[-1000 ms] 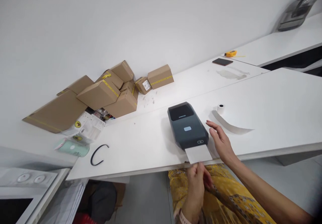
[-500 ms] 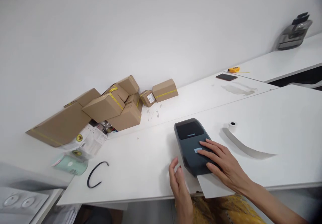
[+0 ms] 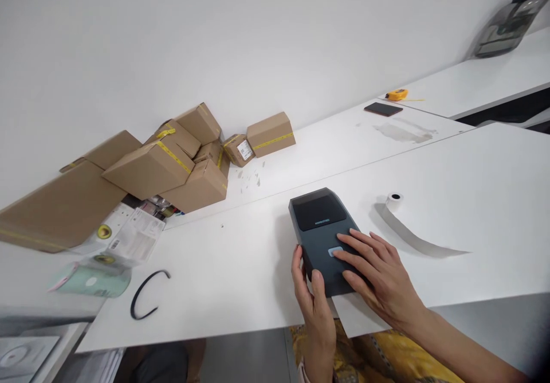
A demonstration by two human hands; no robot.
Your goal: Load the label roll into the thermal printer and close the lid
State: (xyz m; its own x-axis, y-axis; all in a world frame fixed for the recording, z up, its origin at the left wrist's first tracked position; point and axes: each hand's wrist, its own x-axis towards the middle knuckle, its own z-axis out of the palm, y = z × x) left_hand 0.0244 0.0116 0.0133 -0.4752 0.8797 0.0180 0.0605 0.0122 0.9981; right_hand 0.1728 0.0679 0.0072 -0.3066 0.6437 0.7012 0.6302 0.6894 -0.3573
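A dark blue-grey portable printer (image 3: 315, 239) with a black window and a pale blue button (image 3: 335, 251) is on the near part of the white table. White paper (image 3: 354, 314) sticks out from its near end, past the table edge. My left hand (image 3: 315, 308) grips the printer's near left corner, fingers along its side and thumb at the near edge. My right hand (image 3: 378, 274) lies over the printer's right half with fingers spread, one fingertip at the button. A small white paper roll (image 3: 394, 200) stands to the right, its strip (image 3: 423, 245) curling toward me.
Several cardboard boxes (image 3: 195, 182) are piled at the back left. A black curved band (image 3: 144, 294) and a green pouch (image 3: 92, 280) lie at the left. A phone (image 3: 383, 109), a yellow tape measure (image 3: 397, 94) and a transparent container (image 3: 507, 27) are at the back right.
My left hand has moved from beside the printer onto its near left corner and closed on it. My right hand stays on top. The view has shifted slightly.
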